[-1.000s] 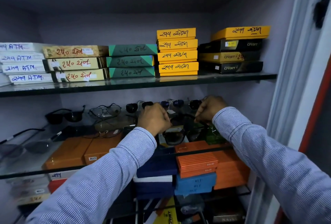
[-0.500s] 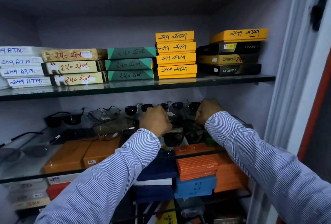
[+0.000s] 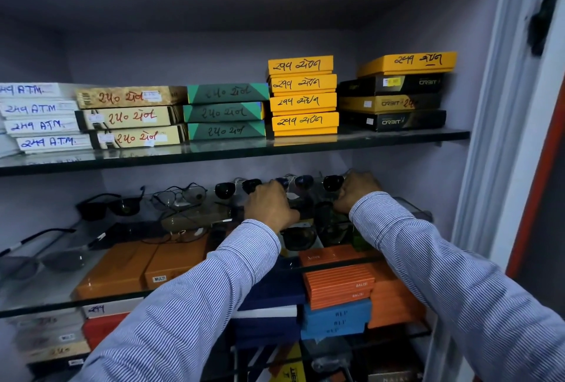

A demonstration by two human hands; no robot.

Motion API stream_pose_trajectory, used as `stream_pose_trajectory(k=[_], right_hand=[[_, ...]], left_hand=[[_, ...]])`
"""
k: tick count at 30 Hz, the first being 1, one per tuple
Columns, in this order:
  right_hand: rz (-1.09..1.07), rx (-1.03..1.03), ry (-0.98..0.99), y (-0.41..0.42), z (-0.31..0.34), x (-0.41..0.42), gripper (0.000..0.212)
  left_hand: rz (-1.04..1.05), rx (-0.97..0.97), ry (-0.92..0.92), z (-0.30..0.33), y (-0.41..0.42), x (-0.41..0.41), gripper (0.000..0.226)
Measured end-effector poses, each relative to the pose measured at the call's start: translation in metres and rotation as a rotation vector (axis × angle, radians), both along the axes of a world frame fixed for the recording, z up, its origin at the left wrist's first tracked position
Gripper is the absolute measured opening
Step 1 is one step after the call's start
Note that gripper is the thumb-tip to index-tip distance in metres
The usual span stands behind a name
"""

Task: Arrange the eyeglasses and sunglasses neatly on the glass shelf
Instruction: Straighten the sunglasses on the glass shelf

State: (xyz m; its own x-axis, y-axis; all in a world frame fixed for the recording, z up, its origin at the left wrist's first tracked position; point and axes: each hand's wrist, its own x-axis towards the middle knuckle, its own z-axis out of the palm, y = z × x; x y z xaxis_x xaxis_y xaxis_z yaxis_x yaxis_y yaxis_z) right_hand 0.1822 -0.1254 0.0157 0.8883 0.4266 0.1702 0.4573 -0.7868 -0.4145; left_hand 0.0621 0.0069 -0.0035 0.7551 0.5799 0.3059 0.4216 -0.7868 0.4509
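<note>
I see both hands, left hand [image 3: 269, 204] and right hand [image 3: 354, 190], clenched on a pair of sunglasses [image 3: 308, 209] lying crosswise between them, just before the back row [image 3: 293, 183] on the glass shelf [image 3: 46, 287].

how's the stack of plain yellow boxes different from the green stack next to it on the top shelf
The yellow stack holds four boxes; the green stack holds three, so the yellow one stands taller. The yellow boxes are plain with clear dark handwriting; the green boxes carry lighter triangles at the corners, and their writing is faint. Both stand on the top shelf, side by side, with handwritten front faces.
</note>
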Motion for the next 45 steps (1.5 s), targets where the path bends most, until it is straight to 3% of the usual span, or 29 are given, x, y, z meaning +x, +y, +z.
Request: stream_pose_trajectory(k=[18, 27, 41, 45], right_hand=[[0.006, -0.058, -0.001, -0.006, 0.006, -0.002, 0.053], [-0.004, -0.088, 0.024, -0.008, 0.008, -0.004, 0.065], [-0.027, -0.154, -0.086, -0.008, 0.018, -0.018, 0.047], [0.075, -0.029, -0.213, 0.001, 0.025, -0.037, 0.029]], left_hand=[[0.0, -0.017, 0.017, 0.005, 0.003, 0.005, 0.03], [0.005, -0.026, 0.011, 0.007, -0.001, 0.002, 0.031], [-0.03, -0.041, 0.014, 0.013, 0.004, -0.008, 0.041], [-0.008, 0.017, -0.111, 0.024, 0.024, -0.042, 0.021]])
